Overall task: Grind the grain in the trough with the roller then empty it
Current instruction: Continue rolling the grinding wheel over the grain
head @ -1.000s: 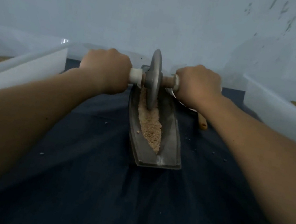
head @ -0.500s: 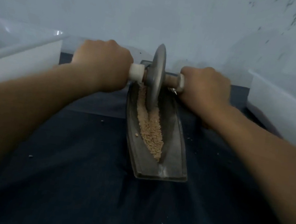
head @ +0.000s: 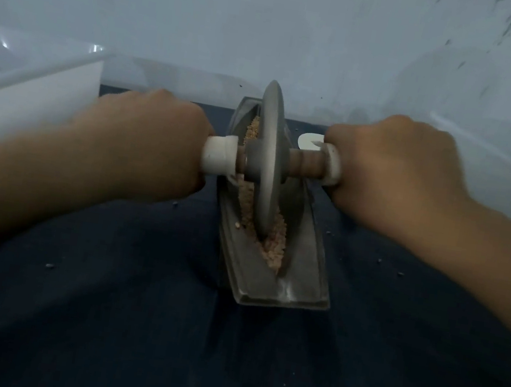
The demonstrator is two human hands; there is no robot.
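My left hand has its fingers clenched round the nine o'clock end of the roller. It stands in the trough, centre of the desk, biting the grain toward six o'clock. My right hand grasps the three o'clock end. Grinding is under way, I judge; the next move calls for an even push toward twelve.
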